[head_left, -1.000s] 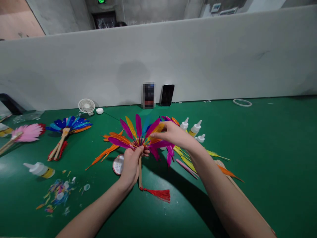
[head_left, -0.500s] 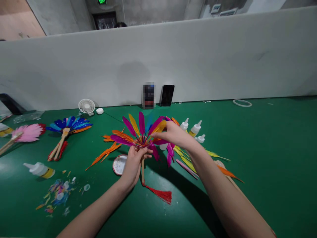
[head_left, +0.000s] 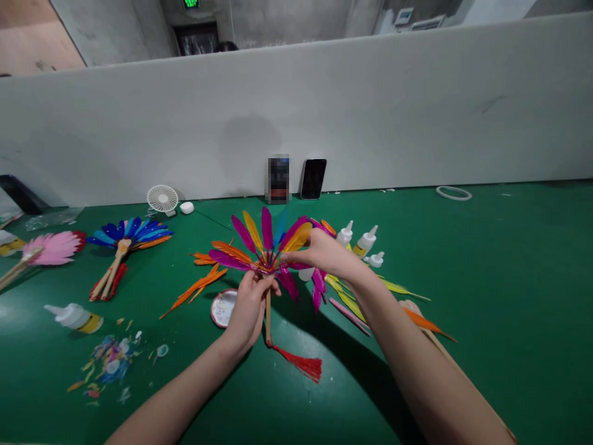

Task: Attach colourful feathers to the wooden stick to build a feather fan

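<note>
A feather fan (head_left: 267, 232) with magenta, yellow, orange and blue feathers is held above the table by its wooden handle (head_left: 268, 315). From the handle's lower end hangs a red tassel (head_left: 301, 363). My left hand (head_left: 252, 303) is closed round the top of the handle, just below the feather bases. At the fan's right side, my right hand (head_left: 319, 252) pinches a yellow feather (head_left: 299, 236) near its base; the fingertips are partly hidden. Beside my left hand sits a small white dish (head_left: 223, 308) with a red rim and tiny beads in it.
Loose orange feathers (head_left: 197, 285) lie to the left, yellow-green feathers (head_left: 345, 293) to the right. Glue bottles (head_left: 365, 241) stand behind my right wrist; another glue bottle (head_left: 76, 318) lies left. A blue feather fan (head_left: 127, 235), colourful scraps (head_left: 111, 361) and two phones (head_left: 314, 179) are around.
The fan has shifted very slightly to the right. My left fingers have drawn in closer round the handle. My right hand stays almost in place at the yellow feather.
</note>
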Demonstrator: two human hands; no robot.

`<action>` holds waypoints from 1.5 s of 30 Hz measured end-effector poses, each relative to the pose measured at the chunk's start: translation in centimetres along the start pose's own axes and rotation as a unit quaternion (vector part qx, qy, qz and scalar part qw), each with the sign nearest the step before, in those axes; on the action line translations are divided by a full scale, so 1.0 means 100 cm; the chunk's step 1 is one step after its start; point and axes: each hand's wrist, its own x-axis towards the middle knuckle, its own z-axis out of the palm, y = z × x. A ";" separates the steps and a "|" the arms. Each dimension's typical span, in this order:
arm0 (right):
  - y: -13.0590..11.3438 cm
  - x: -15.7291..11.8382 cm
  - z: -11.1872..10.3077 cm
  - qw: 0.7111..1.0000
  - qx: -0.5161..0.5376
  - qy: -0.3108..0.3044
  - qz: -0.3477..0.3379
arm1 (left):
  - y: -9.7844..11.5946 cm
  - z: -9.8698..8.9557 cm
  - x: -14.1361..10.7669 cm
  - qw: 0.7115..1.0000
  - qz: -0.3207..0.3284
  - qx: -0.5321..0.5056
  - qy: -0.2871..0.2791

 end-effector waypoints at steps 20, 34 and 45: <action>-0.001 0.002 0.009 0.999 0.001 0.030 0.022 | 0.001 -0.001 0.002 1.000 0.011 0.006 0.007; -0.004 0.000 0.009 0.998 -0.006 0.040 0.039 | 0.001 -0.001 0.002 1.000 0.010 0.005 0.003; 0.002 0.002 -0.002 0.993 0.095 0.046 0.044 | 0.002 -0.001 0.002 1.000 0.011 -0.002 0.010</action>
